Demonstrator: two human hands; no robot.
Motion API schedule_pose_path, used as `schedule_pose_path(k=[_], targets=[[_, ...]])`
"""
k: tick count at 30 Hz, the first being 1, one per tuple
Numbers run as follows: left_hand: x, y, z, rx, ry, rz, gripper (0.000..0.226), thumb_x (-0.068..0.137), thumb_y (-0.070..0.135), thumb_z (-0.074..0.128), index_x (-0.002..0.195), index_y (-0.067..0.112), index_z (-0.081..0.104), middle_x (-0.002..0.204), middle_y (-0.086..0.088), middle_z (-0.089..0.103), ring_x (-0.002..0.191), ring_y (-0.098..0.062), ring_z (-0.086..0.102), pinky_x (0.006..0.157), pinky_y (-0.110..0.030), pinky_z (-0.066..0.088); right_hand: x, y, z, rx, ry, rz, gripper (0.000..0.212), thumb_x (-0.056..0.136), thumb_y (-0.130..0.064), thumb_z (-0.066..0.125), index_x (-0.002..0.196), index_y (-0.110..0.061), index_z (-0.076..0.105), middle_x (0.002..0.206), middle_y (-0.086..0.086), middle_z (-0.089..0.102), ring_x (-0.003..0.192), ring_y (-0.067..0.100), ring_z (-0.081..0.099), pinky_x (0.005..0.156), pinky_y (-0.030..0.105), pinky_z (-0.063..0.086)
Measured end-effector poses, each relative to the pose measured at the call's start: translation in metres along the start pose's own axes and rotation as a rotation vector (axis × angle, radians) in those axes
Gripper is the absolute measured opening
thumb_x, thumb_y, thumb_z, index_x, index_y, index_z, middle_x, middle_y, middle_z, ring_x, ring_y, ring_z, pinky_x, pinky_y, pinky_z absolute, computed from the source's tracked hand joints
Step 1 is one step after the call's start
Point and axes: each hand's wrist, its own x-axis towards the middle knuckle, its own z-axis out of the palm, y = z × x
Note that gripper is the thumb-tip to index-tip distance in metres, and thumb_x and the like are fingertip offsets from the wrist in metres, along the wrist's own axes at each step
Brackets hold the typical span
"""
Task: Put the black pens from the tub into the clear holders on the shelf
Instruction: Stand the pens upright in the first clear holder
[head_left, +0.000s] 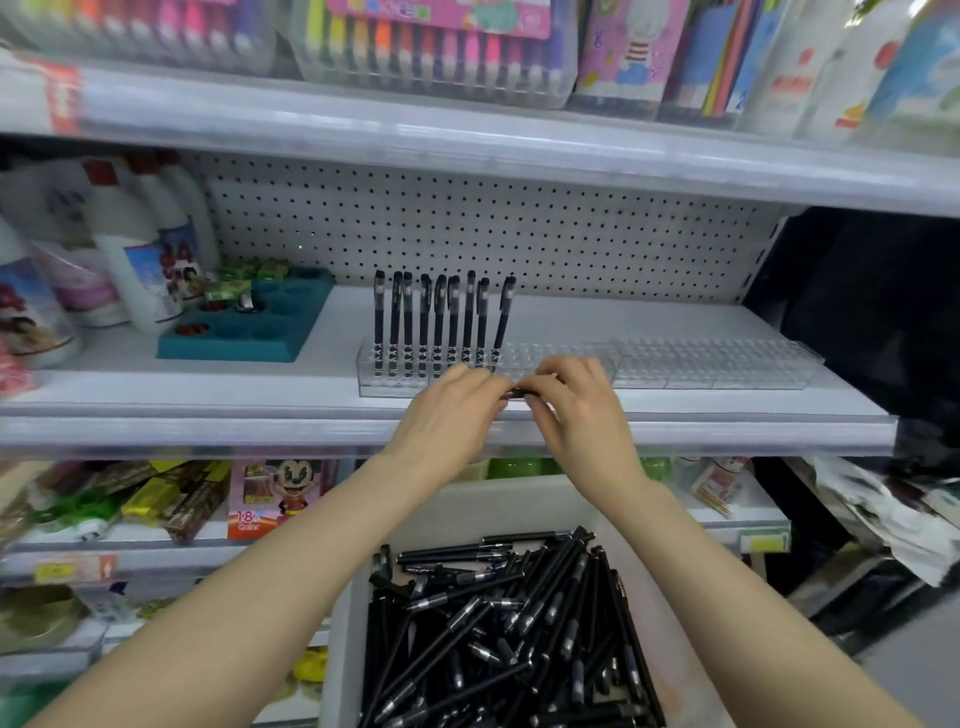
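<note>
Pen (514, 393) is crosswise between my left grip (451, 410) and right grip (577, 402), both pinching it, right in front of the holder (384, 383). I'd tip it upright, let one grip go, then drop it into the free hole beside the row (441, 322).

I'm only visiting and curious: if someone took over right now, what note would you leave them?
Left hand and right hand together pinch one black pen before the left clear holder.
Done: nine standing pens fill its left end.
Left: slot this pen, then fill its free holes and the empty right holder from the tub, which holds many loose pens.
</note>
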Motion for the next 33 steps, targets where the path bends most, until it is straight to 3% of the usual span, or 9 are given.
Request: schedule_pose_path(k=[4, 7, 9, 12, 16, 18, 22, 25, 33], targets=[[0.012, -0.006, -0.001, 0.033, 0.032, 0.043, 0.023, 0.097, 0.026, 0.057, 0.116, 0.016, 0.065, 0.102, -0.002, 0.065, 0.097, -0.022, 0.050, 0.081, -0.040, 0.049, 0.003, 0.011, 0.004, -0.014, -0.111, 0.010, 0.012, 0.089, -0.016, 0.067, 0.100, -0.011, 0.068, 0.091, 0.003, 0.061, 0.084, 0.025, 0.050, 0.071, 0.034, 0.044], [0.014, -0.011, -0.004, 0.011, 0.096, 0.003, 0.042, 0.093, 0.032, 0.064, 0.131, 0.014, 0.058, 0.122, -0.002, 0.062, 0.114, -0.022, 0.051, 0.096, -0.037, 0.047, 0.008, 0.021, 0.000, -0.013, -0.143, 0.089, 0.009, 0.089, -0.016, 0.068, 0.097, -0.012, 0.068, 0.087, 0.001, 0.062, 0.081, 0.025, 0.053, 0.065, 0.034, 0.044], [0.014, -0.021, -0.004, 0.064, 0.118, -0.056, 0.050, 0.092, 0.037, 0.064, 0.136, 0.016, 0.054, 0.129, -0.002, 0.057, 0.121, -0.022, 0.049, 0.101, -0.039, 0.044, 0.017, 0.026, -0.007, 0.057, -0.100, 0.206, 0.008, 0.090, -0.015, 0.067, 0.098, -0.012, 0.068, 0.084, -0.001, 0.062, 0.077, 0.020, 0.054, 0.066, 0.028, 0.042], [0.010, -0.039, 0.003, 0.146, 0.127, -0.134, 0.045, 0.090, 0.036, 0.065, 0.130, 0.017, 0.059, 0.122, -0.004, 0.059, 0.114, -0.026, 0.052, 0.096, -0.042, 0.045, 0.039, 0.031, -0.016, 0.293, 0.010, 0.490, 0.004, 0.093, -0.020, 0.063, 0.095, -0.019, 0.066, 0.079, -0.008, 0.063, 0.073, 0.013, 0.058, 0.065, 0.014, 0.044], [0.008, -0.045, 0.016, 0.162, 0.199, -0.173, 0.038, 0.087, 0.027, 0.070, 0.123, 0.019, 0.065, 0.114, -0.005, 0.061, 0.106, -0.026, 0.053, 0.090, -0.041, 0.046, 0.071, 0.032, -0.012, 0.616, 0.118, 0.728, 0.004, 0.095, -0.020, 0.060, 0.091, -0.020, 0.061, 0.082, 0.001, 0.070, 0.071, 0.017, 0.069, 0.064, 0.021, 0.054], [0.010, -0.044, 0.019, 0.155, 0.245, -0.193, 0.034, 0.085, 0.023, 0.073, 0.119, 0.019, 0.068, 0.109, -0.004, 0.060, 0.102, -0.026, 0.052, 0.087, -0.041, 0.046, 0.081, 0.029, -0.002, 0.625, 0.122, 0.715, 0.006, 0.096, -0.021, 0.058, 0.091, -0.024, 0.059, 0.083, 0.002, 0.070, 0.069, 0.015, 0.070, 0.069, 0.029, 0.057], [0.009, -0.046, 0.025, 0.162, 0.305, -0.171, 0.032, 0.083, 0.021, 0.075, 0.115, 0.019, 0.070, 0.105, -0.004, 0.060, 0.097, -0.025, 0.051, 0.084, -0.041, 0.047, 0.090, 0.025, 0.018, 0.577, 0.078, 0.666, 0.004, 0.097, -0.019, 0.056, 0.097, -0.018, 0.060, 0.082, 0.000, 0.069, 0.068, 0.010, 0.069, 0.063, 0.023, 0.052], [0.009, -0.047, 0.027, 0.174, 0.322, -0.165, 0.033, 0.083, 0.022, 0.075, 0.115, 0.020, 0.069, 0.105, -0.003, 0.060, 0.098, -0.024, 0.050, 0.085, -0.041, 0.046, 0.090, 0.027, 0.029, 0.478, -0.003, 0.624, 0.012, 0.097, -0.021, 0.057, 0.102, -0.013, 0.064, 0.084, 0.002, 0.070, 0.076, 0.018, 0.069, 0.068, 0.030, 0.053], [0.007, -0.047, 0.032, 0.212, 0.333, -0.178, 0.036, 0.083, 0.025, 0.075, 0.118, 0.020, 0.068, 0.106, -0.004, 0.060, 0.100, -0.024, 0.048, 0.087, -0.040, 0.047, 0.075, 0.026, 0.046, 0.321, -0.172, 0.550, 0.016, 0.096, -0.021, 0.058, 0.103, -0.010, 0.067, 0.081, 0.001, 0.064, 0.075, 0.019, 0.056, 0.065, 0.022, 0.035]])
